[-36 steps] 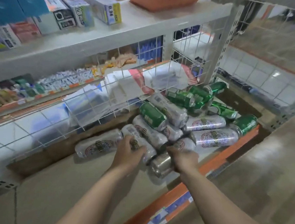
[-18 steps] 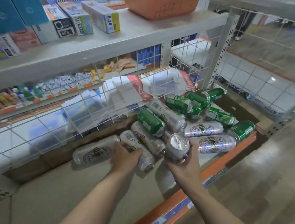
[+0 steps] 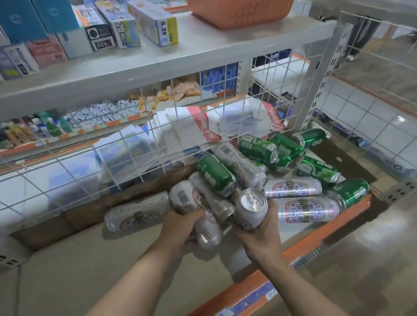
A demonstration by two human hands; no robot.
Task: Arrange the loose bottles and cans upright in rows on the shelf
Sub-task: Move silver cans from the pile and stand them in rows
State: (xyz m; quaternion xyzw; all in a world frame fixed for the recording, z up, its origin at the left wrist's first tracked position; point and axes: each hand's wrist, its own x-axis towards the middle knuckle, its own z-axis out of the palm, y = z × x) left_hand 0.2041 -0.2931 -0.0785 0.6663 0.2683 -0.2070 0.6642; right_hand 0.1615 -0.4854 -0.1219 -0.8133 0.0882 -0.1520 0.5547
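The right hand (image 3: 262,235), which a second ago gripped a lying silver aluminium can (image 3: 251,209), now holds it upright beside the heap of green and silver cans (image 3: 278,171), while the left hand (image 3: 181,228) stays clamped on another silver can (image 3: 196,211) lying there, so the first row is only starting.

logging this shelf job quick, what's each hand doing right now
Left hand: closed on a silver can lying on its side.
Right hand: closed on an upright silver can.
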